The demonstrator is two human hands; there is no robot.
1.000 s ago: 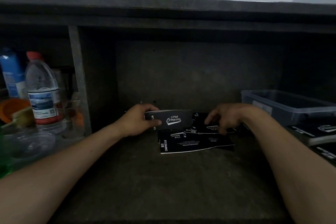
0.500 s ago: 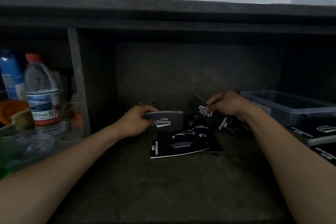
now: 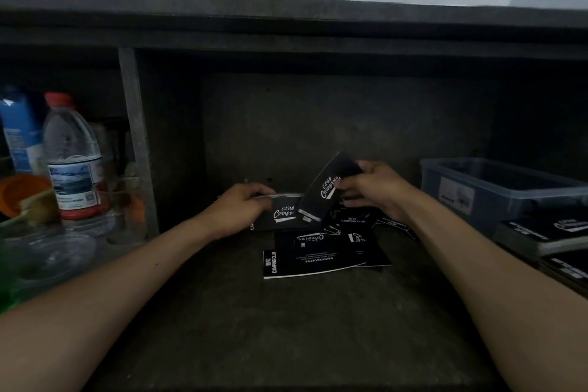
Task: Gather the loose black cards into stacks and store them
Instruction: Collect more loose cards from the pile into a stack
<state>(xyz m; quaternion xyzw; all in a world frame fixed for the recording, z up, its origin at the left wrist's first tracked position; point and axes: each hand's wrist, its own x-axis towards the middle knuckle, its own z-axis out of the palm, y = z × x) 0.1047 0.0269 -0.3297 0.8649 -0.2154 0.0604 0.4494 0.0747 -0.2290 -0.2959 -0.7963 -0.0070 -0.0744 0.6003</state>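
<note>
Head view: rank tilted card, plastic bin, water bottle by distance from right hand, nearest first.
1. tilted card: pinched in the right hand.
2. plastic bin: on the shelf, to its right.
3. water bottle: far left, beyond the left hand and its card stack, past the divider.

Tilted black card (image 3: 329, 189), small stack (image 3: 281, 212), loose cards (image 3: 321, 253) on shelf

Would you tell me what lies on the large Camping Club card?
Smaller black cards overlap the large card at its far edge; the rest is bare. Anything beneath them is hidden.
</note>
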